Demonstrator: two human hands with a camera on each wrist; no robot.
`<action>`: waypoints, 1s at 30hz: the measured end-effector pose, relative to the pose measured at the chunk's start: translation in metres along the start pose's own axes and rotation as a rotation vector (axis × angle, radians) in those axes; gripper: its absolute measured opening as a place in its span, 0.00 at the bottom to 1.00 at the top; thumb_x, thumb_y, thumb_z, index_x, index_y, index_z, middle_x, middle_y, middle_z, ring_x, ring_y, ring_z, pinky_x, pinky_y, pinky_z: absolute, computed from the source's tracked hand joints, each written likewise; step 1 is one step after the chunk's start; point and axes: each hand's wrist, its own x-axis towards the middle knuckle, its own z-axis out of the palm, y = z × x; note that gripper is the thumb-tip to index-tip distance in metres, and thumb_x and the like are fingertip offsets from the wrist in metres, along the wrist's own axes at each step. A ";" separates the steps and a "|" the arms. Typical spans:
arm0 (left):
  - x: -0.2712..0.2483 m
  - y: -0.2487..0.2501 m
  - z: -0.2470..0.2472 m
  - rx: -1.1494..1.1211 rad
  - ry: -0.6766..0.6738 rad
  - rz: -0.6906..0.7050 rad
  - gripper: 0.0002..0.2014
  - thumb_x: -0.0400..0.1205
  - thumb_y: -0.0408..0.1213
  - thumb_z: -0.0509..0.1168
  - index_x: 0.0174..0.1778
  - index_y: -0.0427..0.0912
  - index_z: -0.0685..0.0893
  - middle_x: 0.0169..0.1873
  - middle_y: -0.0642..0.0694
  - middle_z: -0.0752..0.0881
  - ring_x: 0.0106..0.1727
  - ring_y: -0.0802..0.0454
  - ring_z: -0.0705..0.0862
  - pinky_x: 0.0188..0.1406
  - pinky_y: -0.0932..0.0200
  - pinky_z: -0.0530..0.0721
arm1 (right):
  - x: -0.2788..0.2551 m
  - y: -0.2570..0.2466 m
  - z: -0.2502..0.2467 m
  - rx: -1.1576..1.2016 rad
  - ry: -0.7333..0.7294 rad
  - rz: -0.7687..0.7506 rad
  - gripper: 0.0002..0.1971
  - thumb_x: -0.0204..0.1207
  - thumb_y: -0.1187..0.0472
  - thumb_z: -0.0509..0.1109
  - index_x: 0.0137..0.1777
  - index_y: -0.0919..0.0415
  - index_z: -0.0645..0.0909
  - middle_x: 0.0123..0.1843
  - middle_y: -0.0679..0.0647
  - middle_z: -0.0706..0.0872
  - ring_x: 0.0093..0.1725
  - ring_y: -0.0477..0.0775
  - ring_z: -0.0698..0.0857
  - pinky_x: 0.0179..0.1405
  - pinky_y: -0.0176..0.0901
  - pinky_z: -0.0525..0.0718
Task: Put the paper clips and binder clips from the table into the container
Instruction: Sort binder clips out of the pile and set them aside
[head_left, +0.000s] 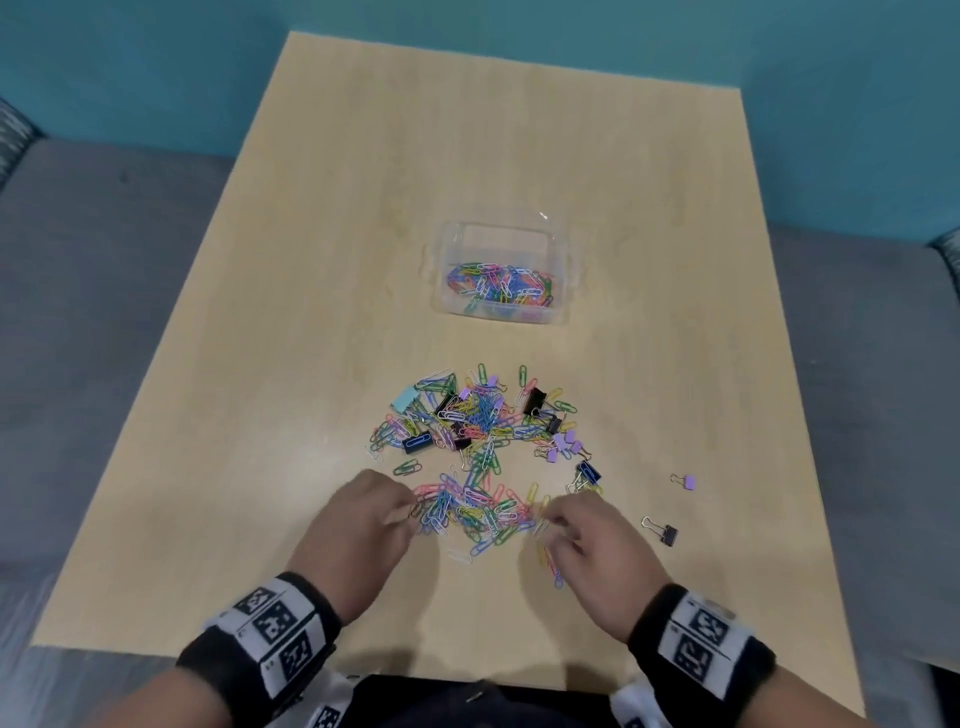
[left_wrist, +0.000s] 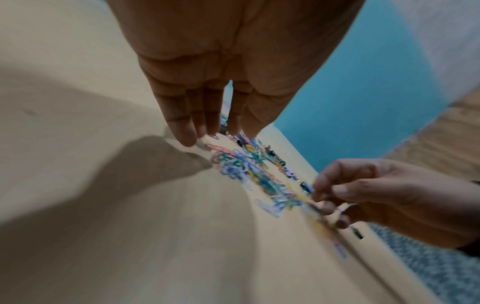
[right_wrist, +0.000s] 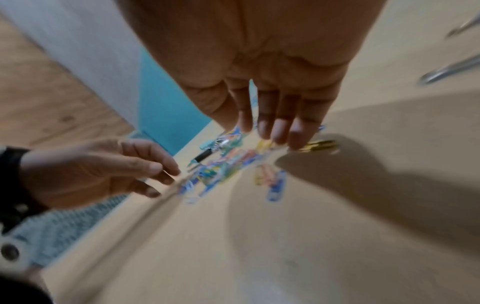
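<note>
A clear plastic container (head_left: 506, 241) stands mid-table with several coloured paper clips in it. Nearer me lies a spread of paper clips (head_left: 470, 415) mixed with binder clips, among them a black one (head_left: 535, 400) and a light blue one (head_left: 402, 400). A tighter heap of paper clips (head_left: 475, 506) (left_wrist: 249, 174) (right_wrist: 223, 164) sits closest. My left hand (head_left: 408, 512) (left_wrist: 221, 134) touches the table at the heap's left edge with straight fingers. My right hand (head_left: 553, 522) (right_wrist: 272, 137) has straight fingers down at the heap's right edge, on a few yellow clips.
A purple binder clip (head_left: 689, 482) and a black binder clip (head_left: 669, 534) lie apart at the right. The wooden table (head_left: 311, 260) has bare surface around the container. Grey seating surrounds the table, with a teal wall behind.
</note>
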 end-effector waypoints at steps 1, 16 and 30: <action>-0.003 -0.006 0.001 0.077 0.036 0.031 0.16 0.70 0.45 0.72 0.53 0.48 0.85 0.50 0.48 0.83 0.49 0.49 0.82 0.53 0.56 0.80 | -0.007 0.009 -0.001 -0.116 0.030 0.015 0.17 0.73 0.54 0.61 0.61 0.52 0.79 0.54 0.46 0.79 0.53 0.48 0.76 0.54 0.40 0.75; 0.027 0.031 0.034 0.349 -0.146 0.100 0.20 0.70 0.42 0.73 0.59 0.51 0.80 0.55 0.46 0.78 0.51 0.42 0.74 0.48 0.49 0.82 | 0.042 -0.038 0.044 -0.489 0.039 -0.208 0.22 0.65 0.62 0.75 0.60 0.55 0.76 0.52 0.54 0.77 0.48 0.60 0.74 0.38 0.51 0.81; 0.048 0.023 0.014 0.049 -0.197 -0.156 0.05 0.78 0.36 0.65 0.38 0.51 0.84 0.40 0.54 0.77 0.40 0.51 0.80 0.41 0.55 0.78 | 0.061 -0.032 0.011 -0.259 -0.129 -0.010 0.10 0.70 0.73 0.60 0.40 0.56 0.70 0.42 0.51 0.72 0.40 0.57 0.72 0.34 0.47 0.66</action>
